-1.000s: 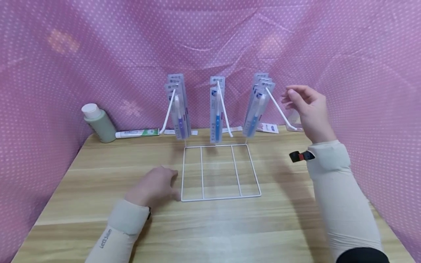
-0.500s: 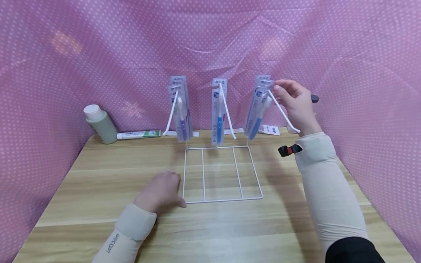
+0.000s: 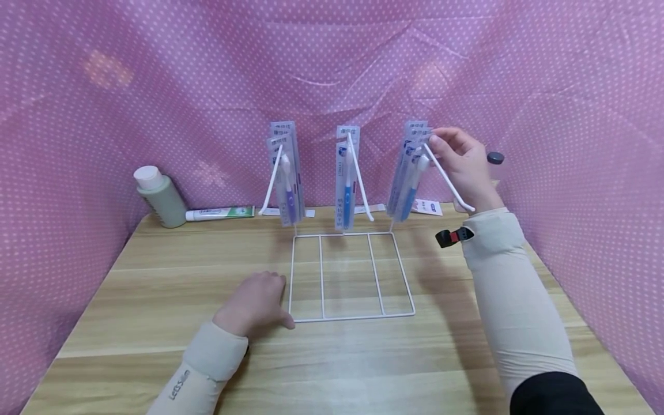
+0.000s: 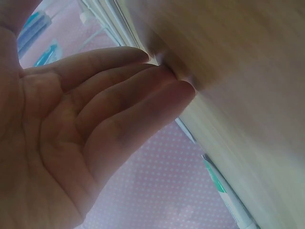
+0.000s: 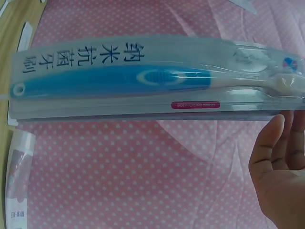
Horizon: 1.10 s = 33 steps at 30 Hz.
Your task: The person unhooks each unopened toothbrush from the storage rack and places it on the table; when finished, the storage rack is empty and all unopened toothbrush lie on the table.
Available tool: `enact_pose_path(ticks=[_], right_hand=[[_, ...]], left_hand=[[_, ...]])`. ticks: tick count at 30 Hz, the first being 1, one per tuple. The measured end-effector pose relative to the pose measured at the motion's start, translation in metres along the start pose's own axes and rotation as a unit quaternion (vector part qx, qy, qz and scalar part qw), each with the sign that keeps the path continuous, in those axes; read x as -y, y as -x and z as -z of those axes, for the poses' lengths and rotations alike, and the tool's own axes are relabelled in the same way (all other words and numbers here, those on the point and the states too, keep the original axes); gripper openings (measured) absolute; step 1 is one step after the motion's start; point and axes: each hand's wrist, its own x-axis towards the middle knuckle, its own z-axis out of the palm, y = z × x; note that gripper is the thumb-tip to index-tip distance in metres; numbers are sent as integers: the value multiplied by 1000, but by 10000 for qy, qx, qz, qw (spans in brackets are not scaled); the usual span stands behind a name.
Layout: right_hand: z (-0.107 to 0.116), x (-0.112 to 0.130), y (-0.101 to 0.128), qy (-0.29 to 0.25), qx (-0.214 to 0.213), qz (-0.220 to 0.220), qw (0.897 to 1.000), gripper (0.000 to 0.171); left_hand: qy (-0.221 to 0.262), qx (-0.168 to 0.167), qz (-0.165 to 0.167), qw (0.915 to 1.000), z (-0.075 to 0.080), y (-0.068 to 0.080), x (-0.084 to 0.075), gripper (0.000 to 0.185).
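A white wire display rack (image 3: 353, 316) stands on the table, with blister-packed toothbrushes hanging from three hooks. My right hand (image 3: 464, 164) pinches the upper edge of the front toothbrush pack (image 3: 415, 173) on the right hook. In the right wrist view that pack (image 5: 114, 81) shows a blue handle, and my thumb (image 5: 269, 136) lies at its edge. My left hand (image 3: 254, 302) rests at the rack base's front left corner, thumb by the front wire. Its fingers (image 4: 128, 105) are stretched out in the left wrist view, and the exact contact at their tips is unclear.
A green bottle (image 3: 163, 199) with a white cap and a toothpaste tube (image 3: 220, 213) lie along the back left edge. Another tube (image 3: 427, 207) is behind the right hook. A pink dotted curtain (image 3: 332, 57) encloses the table (image 3: 155, 323).
My right hand has moved left from beside the right hook onto the front toothbrush pack there. My left hand has shifted slightly right against the rack's corner.
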Motion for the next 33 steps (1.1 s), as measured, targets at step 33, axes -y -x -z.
enact_pose_path(ticks=[33], right_hand=[[13, 43, 99, -533, 681, 631, 9942, 16]], left_hand=[[-89, 4, -65, 9999, -2, -6, 2, 62]])
